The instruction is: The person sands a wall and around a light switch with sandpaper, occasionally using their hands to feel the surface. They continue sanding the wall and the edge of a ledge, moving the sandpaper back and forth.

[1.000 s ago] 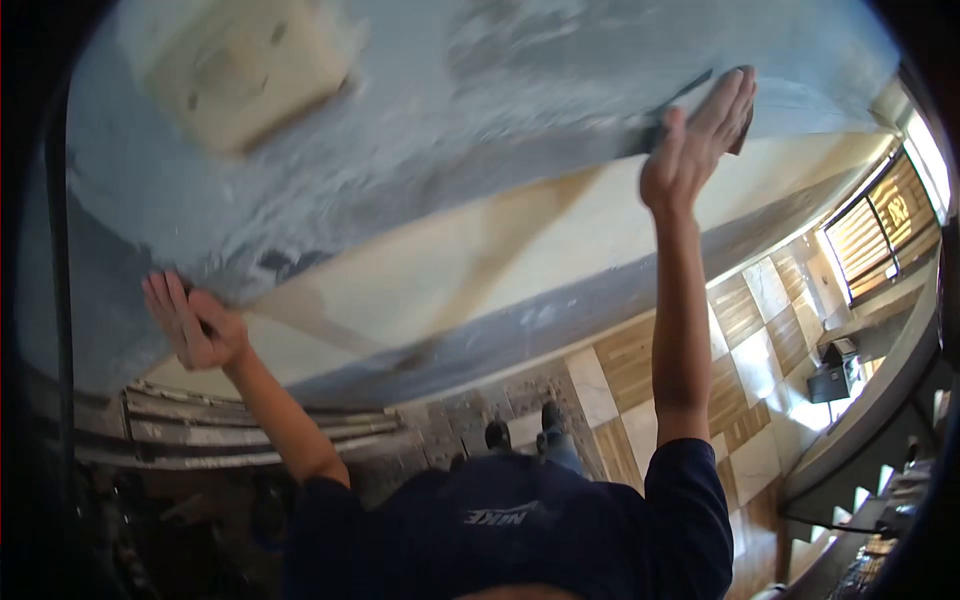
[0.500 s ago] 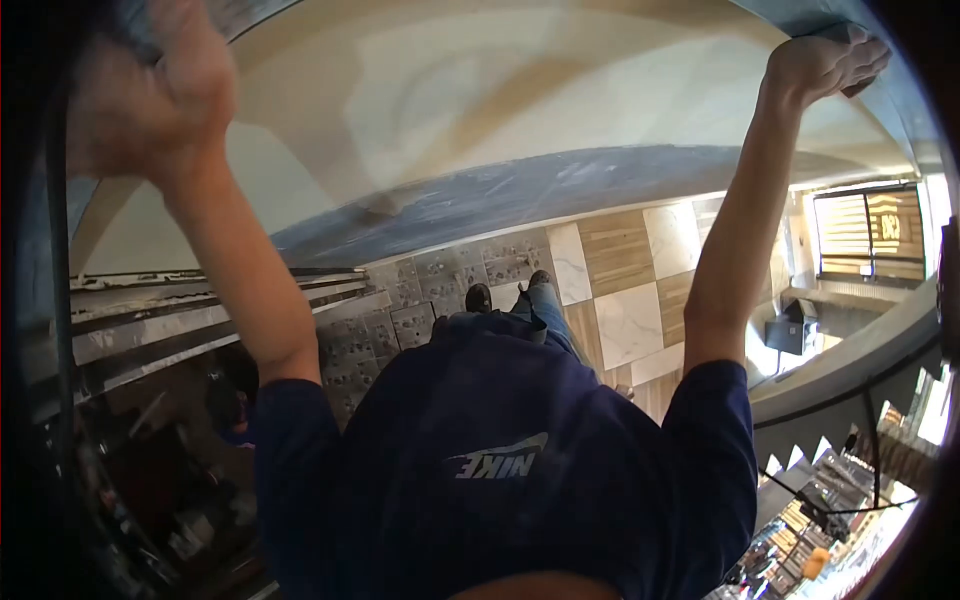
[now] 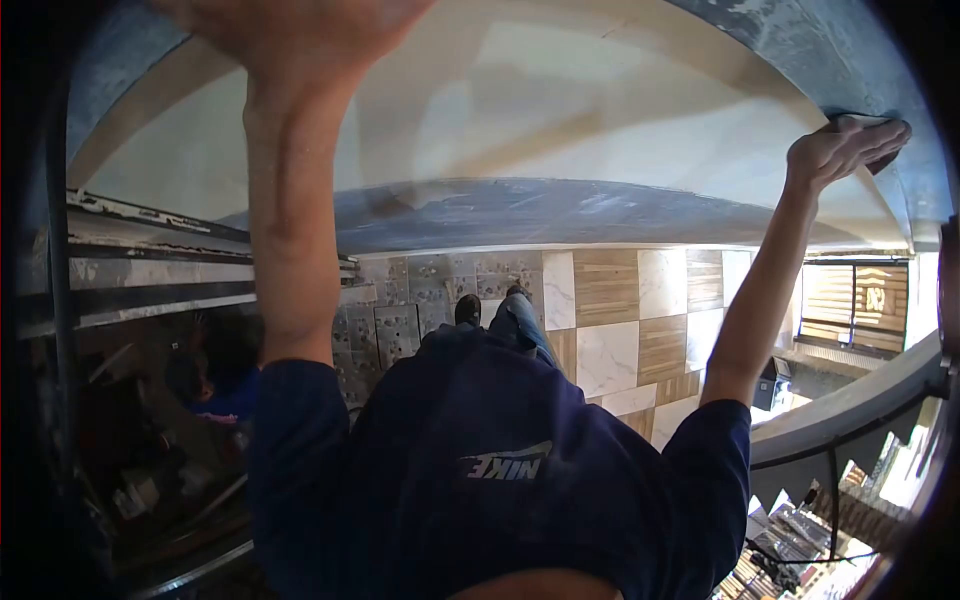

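My right hand presses a folded dark brown piece of sandpaper against the grey-blue painted band where it meets the cream panel. The fingers lie over the sandpaper, which shows at their edges. High on the left, my left hand is raised in front of the cream panel, close to the camera. The top of the picture cuts off its fingers, so I cannot see whether it holds or touches anything.
A streaky grey band runs below the cream panel. Dark rails stand at left, with a person in blue beyond them. Underfoot is a patterned tile floor. A curved ledge and a barred window are at right.
My left hand has swung right and up, partly out of the picture. My right hand has come lower in view and slightly right, still holding the sandpaper. The whole view has shifted.
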